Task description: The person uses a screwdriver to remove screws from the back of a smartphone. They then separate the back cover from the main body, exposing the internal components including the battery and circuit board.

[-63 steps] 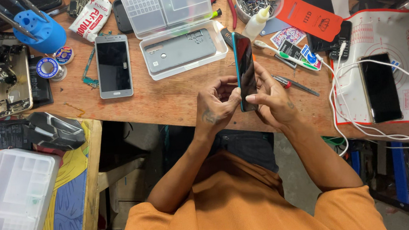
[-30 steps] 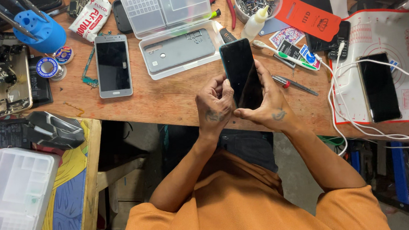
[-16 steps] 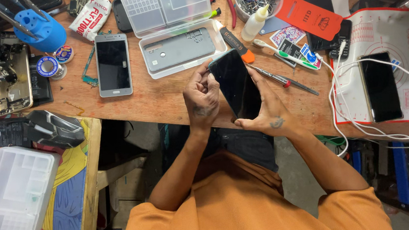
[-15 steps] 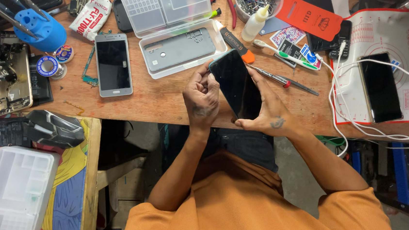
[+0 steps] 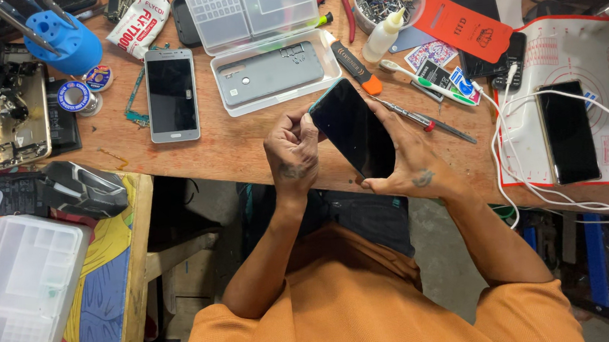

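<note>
I hold a black smartphone (image 5: 353, 129) with a dark screen over the near edge of the wooden workbench (image 5: 241, 143). My right hand (image 5: 409, 161) cradles it from behind and below, fingers wrapped round its right and lower edges. My left hand (image 5: 293, 152) is curled into a loose fist, its fingertips pressing on the phone's upper left edge. The phone is tilted, screen facing up at me.
On the bench lie a silver phone (image 5: 172, 94), an open clear plastic case (image 5: 258, 41) holding a grey back cover, a blue tool stand (image 5: 62, 41), an orange-handled tool (image 5: 354, 64), a small white bottle (image 5: 385, 36), a toothbrush (image 5: 424, 80), and a white mat (image 5: 574, 99) with a cabled phone.
The phone turned from edge-on to screen-up and tilted leftward. My left hand shifted from the phone's lower side to its upper left edge.
</note>
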